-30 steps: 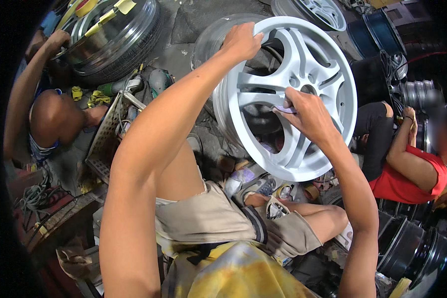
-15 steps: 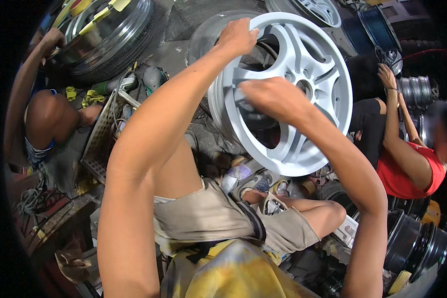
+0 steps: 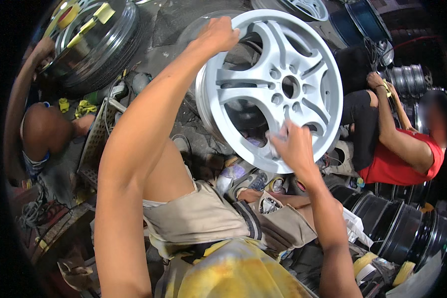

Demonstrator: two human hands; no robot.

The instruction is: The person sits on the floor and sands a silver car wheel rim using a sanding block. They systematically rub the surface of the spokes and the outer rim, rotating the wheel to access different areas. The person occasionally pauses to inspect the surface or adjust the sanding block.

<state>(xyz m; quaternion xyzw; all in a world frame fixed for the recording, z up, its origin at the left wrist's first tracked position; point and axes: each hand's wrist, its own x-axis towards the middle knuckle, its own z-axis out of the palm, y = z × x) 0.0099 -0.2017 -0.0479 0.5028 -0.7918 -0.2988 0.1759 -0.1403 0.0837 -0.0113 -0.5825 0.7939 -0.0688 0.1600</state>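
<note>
A silver-grey alloy wheel (image 3: 248,75) stands tilted in front of me, its spoked face turned toward me. My left hand (image 3: 218,35) is closed round the upper left edge of its rim. Low on the wheel's face, my right hand (image 3: 294,144) is at a spoke beside the lower opening. Its fingers are curled and partly smeared by motion. A small pale patch shows at the fingertips, but I cannot make out what is there.
Another person in a red top (image 3: 397,159) sits at the right, near stacked dark wheels (image 3: 402,228). At the upper left, a second person's hand (image 3: 44,48) touches a taped wheel (image 3: 92,42). A perforated plastic crate (image 3: 95,131) stands left of my leg.
My right hand has moved from the left spoke down to the lower spoke. My left hand still grips the rim. The wheel appears slightly further left, as does most of the scene.
</note>
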